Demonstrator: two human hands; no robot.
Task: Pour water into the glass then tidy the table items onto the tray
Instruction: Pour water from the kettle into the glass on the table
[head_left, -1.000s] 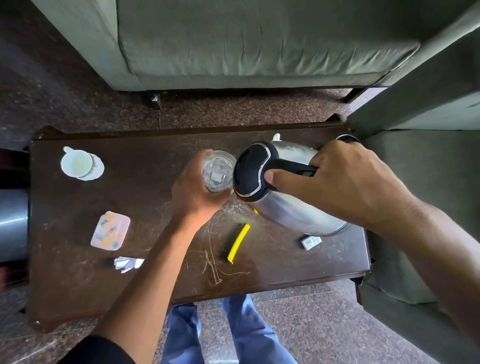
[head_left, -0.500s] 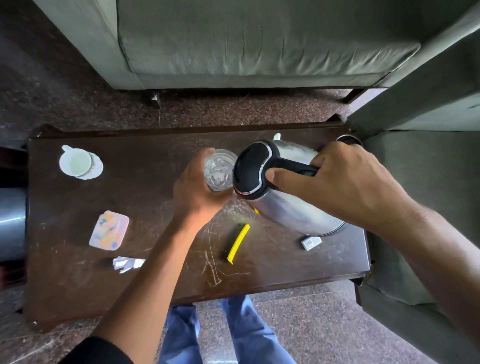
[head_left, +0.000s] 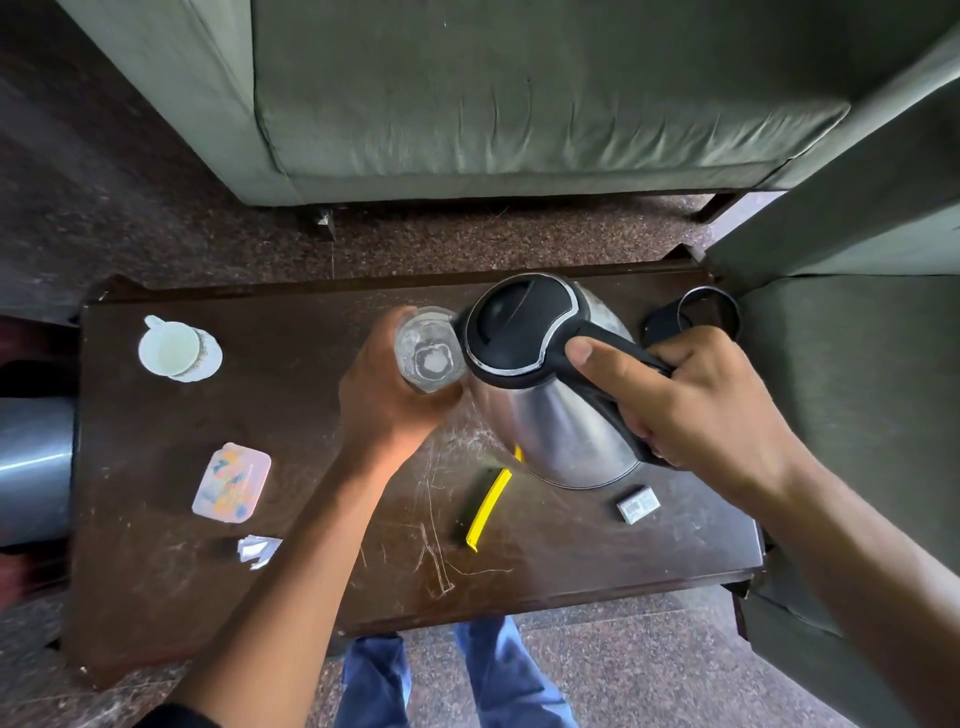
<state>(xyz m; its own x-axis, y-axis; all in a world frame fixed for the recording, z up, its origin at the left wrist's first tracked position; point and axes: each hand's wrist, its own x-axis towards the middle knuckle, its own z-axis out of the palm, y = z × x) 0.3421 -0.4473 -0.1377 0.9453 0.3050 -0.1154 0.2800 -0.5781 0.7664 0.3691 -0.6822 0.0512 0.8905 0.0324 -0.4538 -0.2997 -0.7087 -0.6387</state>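
From the head camera, the left hand has its fingers wrapped round a clear glass and holds it upright near the middle of the dark, scratched wooden table; whether the glass rests on the tabletop or is lifted off it cannot be told. The right hand grips the black handle of a steel kettle, fingers curled round it and thumb laid along the top. The kettle is tilted to the left, its black lid facing the camera and its spout at the glass's right rim. No stream of water can be made out. Just right of the kettle, at the far right of the table, sits a round black kettle base. Near the kettle's lower side lie a yellow strip-like object and, to its right, a small grey box. At the far left of the table stands a white cup on a saucer. Nearer, on the left, lies a small translucent box with colourful contents, and just beyond it toward the camera a crumpled scrap of white paper. A green sofa stands beyond the table and another green seat to the right. Blue trouser legs show below the table's near edge.
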